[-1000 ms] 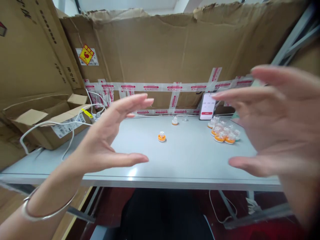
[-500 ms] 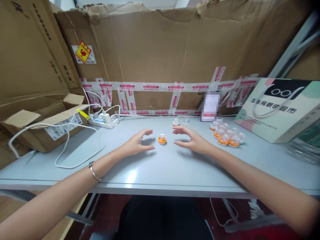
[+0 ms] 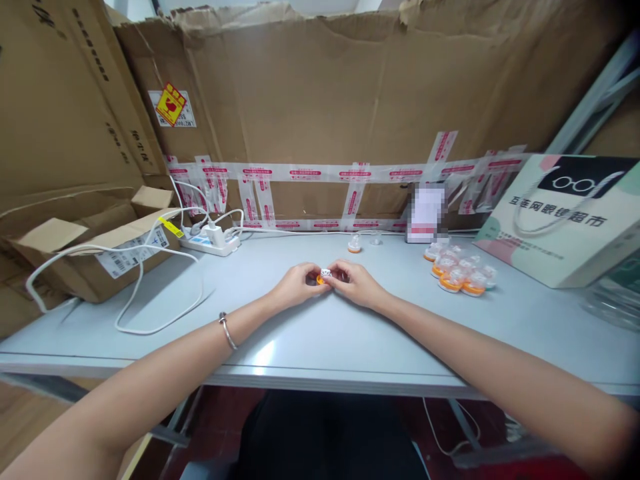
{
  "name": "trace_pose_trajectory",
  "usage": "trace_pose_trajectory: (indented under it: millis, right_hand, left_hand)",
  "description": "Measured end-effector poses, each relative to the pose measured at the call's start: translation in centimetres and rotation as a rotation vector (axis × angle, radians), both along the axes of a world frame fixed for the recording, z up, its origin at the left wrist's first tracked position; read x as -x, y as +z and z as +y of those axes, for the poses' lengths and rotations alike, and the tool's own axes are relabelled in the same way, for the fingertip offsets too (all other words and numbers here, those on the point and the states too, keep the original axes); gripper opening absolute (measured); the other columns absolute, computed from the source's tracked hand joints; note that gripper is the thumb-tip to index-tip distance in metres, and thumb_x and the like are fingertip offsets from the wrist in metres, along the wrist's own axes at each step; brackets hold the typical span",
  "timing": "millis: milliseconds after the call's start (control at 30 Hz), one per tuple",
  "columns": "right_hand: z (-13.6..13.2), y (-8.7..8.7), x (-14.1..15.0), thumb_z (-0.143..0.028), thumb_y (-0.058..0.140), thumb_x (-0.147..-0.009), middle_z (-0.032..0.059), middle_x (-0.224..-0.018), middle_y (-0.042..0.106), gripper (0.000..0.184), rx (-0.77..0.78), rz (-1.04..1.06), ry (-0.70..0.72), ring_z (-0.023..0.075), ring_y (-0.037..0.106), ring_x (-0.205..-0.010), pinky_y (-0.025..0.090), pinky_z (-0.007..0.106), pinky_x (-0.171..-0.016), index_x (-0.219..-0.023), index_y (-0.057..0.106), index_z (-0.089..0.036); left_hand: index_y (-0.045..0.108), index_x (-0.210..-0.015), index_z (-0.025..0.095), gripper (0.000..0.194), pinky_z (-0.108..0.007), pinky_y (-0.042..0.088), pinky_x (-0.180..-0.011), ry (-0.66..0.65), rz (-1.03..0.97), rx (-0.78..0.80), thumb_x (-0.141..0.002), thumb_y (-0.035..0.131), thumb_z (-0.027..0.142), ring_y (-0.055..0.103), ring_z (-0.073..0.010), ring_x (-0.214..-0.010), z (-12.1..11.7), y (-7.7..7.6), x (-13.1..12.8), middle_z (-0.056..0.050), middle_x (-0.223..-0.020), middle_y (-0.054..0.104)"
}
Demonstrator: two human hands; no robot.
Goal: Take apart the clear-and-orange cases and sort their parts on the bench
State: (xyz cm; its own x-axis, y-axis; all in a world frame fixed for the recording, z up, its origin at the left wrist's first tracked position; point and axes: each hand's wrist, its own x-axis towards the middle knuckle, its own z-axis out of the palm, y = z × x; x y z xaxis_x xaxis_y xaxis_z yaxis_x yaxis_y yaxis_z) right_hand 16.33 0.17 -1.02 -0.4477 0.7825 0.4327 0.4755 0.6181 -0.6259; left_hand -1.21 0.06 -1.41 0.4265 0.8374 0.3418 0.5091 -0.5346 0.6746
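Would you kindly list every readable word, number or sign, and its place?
"互连网眼镜超市": paper bag (glasses logo)
"LM27", rest blurred: white label
Red glass sign: yellow sticker
Too small or blurred: the rest, including tape, open box, left carton, phone.

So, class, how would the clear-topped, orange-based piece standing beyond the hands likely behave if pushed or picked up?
The clear-topped piece would probably slide before tipping, since it stands upright on a wide base on the glossy table. It may feel light, being small beside the right hand. Its clear, shiny top suggests stiff plastic.
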Motion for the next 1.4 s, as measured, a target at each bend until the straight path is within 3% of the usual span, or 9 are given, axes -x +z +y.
trace_pose_trajectory:
  millis: [433, 667, 800, 1000, 1167, 1400]
  right_hand:
    - [-0.4, 0.1, 0.0, -0.025, 0.054, -0.075, 0.0017, -0.07, 0.055, 0.009, -0.095, -0.009, -0.038, 0.0125, 0.051, -0.063, 0.04, 0.023, -0.056, -0.074, 0.058, -0.017]
    - [-0.6, 0.2, 0.1, -0.026, 0.053, -0.075, 0.0016, -0.068, 0.055, 0.01, -0.09, -0.005, -0.014, 0.013, 0.051, -0.062, 0.041, 0.025, -0.058, -0.073, 0.058, -0.017]
    - [-0.6, 0.3, 0.5, -0.026, 0.052, -0.075, 0.0005, -0.063, 0.054, 0.011, -0.107, 0.076, -0.114, 0.0129, 0.05, -0.06, 0.042, 0.025, -0.058, -0.07, 0.056, -0.018]
    - [-0.5, 0.4, 0.8, -0.029, 0.053, -0.075, 0.0012, -0.066, 0.056, 0.012, -0.048, 0.085, -0.082, 0.0133, 0.052, -0.062, 0.043, 0.025, -0.058, -0.072, 0.056, -0.018]
    - [-0.7, 0.7, 0.6, -0.032, 0.053, -0.076, 0.0005, -0.065, 0.055, 0.015, -0.024, 0.14, -0.153, 0.0129, 0.051, -0.062, 0.043, 0.025, -0.059, -0.07, 0.054, -0.018]
    - [-1.1, 1.4, 0.4, -0.034, 0.053, -0.077, 0.0005, -0.065, 0.056, 0.017, -0.022, 0.153, -0.148, 0.0128, 0.051, -0.062, 0.042, 0.025, -0.06, -0.071, 0.053, -0.018]
  left_hand:
    - [0.062, -0.081, 0.014, 0.022, -0.023, 0.044, -0.067, -0.016, 0.038, -0.034, -0.069, 0.06, 0.032, 0.056, -0.0149, -0.073, -0.1, 0.0, -0.2, -0.003, -0.078, 0.063]
    - [0.064, -0.079, 0.014, 0.02, -0.023, 0.044, -0.069, -0.054, 0.058, -0.04, -0.069, 0.06, 0.031, 0.057, -0.0151, -0.073, -0.2, 0.3, -0.2, -0.003, -0.079, 0.064]
    - [0.064, -0.08, 0.014, 0.023, -0.024, 0.044, -0.067, -0.039, 0.036, -0.018, -0.067, 0.063, 0.033, 0.057, -0.0154, -0.072, -0.3, 0.3, -0.1, -0.003, -0.078, 0.064]
    - [0.064, -0.081, 0.015, 0.019, -0.022, 0.043, -0.067, -0.087, 0.037, -0.058, -0.07, 0.06, 0.029, 0.057, -0.014, -0.072, -0.6, 0.4, 0.2, -0.002, -0.078, 0.063]
    - [0.065, -0.095, 0.017, 0.03, -0.023, 0.043, -0.069, -0.084, 0.072, -0.096, -0.066, 0.061, 0.023, 0.057, -0.0144, -0.073, -0.8, 0.6, 0.3, -0.003, -0.084, 0.063]
    - [0.054, -0.113, 0.018, 0.054, -0.03, 0.043, -0.084, -0.012, -0.035, -0.176, -0.065, 0.069, 0.038, 0.056, -0.0194, -0.095, -1.2, 1.5, 0.5, -0.008, -0.104, 0.06]
